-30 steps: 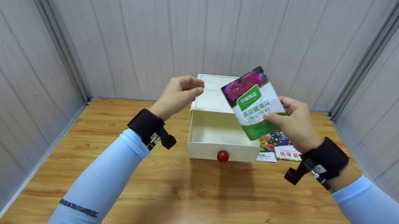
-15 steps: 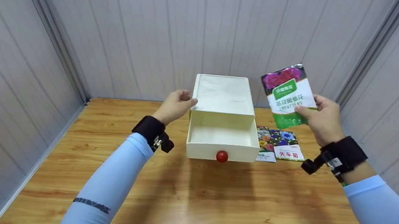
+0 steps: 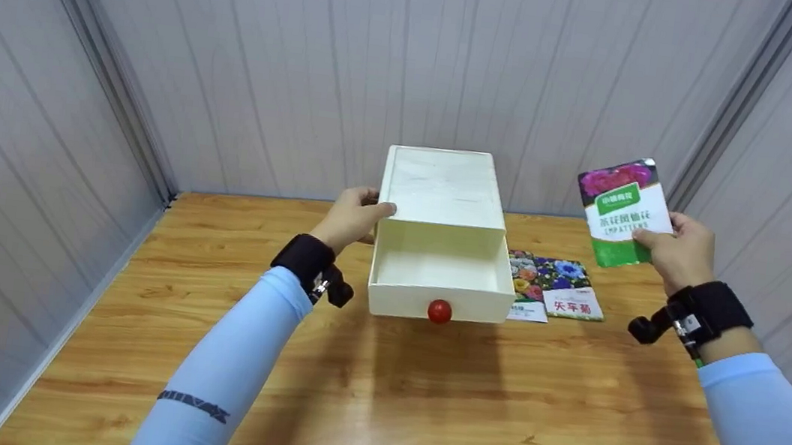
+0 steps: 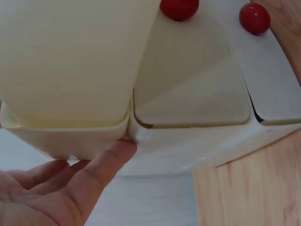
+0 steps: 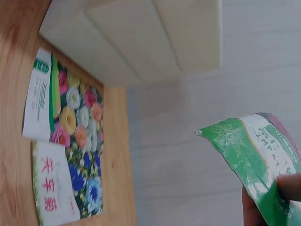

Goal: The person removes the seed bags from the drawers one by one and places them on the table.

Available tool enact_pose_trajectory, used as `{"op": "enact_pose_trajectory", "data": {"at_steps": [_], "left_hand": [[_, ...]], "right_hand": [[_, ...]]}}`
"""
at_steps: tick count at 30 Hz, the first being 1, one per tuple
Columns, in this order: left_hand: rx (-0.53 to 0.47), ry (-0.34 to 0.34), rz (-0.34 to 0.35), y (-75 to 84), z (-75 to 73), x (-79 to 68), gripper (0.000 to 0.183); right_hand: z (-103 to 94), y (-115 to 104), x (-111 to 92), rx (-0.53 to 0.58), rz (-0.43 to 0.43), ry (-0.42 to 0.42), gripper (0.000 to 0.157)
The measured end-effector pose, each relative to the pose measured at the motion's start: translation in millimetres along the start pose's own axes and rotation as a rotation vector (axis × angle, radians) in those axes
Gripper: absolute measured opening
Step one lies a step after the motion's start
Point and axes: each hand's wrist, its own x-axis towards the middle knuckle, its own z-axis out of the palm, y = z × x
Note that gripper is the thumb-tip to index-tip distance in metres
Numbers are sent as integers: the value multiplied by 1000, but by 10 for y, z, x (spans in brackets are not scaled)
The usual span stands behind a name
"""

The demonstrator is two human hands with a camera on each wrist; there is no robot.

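A white drawer cabinet (image 3: 446, 187) stands against the back wall, its top drawer (image 3: 398, 300) pulled out. That drawer carries a red round knob (image 3: 439, 311), and its visible inside holds nothing. My left hand (image 3: 349, 218) rests on the cabinet's left side. In the left wrist view the thumb (image 4: 110, 162) touches the side by the seam below the drawer, and the other fingers lie along the side. Off to the right, my right hand (image 3: 688, 252) pinches a seed packet (image 3: 617, 208) with pink flowers and a green bottom, held up above the table.
Two more flower seed packets lie on the wooden table (image 3: 432, 423) right of the cabinet: one with blue flowers (image 3: 573, 290), one with mixed flowers (image 5: 77, 113) partly hidden in the head view. Lower drawers with red knobs (image 4: 254, 19) are shut. Panel walls (image 3: 294, 66) enclose the table.
My right hand has carried the pink-flowered seed packet from over the cabinet out to the right. My left hand has come down from the air onto the cabinet's left side.
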Motion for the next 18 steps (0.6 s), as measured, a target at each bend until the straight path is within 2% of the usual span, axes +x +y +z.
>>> {"op": "enact_pose_trajectory", "data": {"at_steps": [7, 18], "left_hand": [[-53, 24, -28, -2, 14, -21, 51], [-92, 30, -49, -8, 28, -62, 48]], "right_hand": [[-98, 282, 109, 2, 97, 3, 66], [-158, 747, 217, -97, 185, 34, 70]]}}
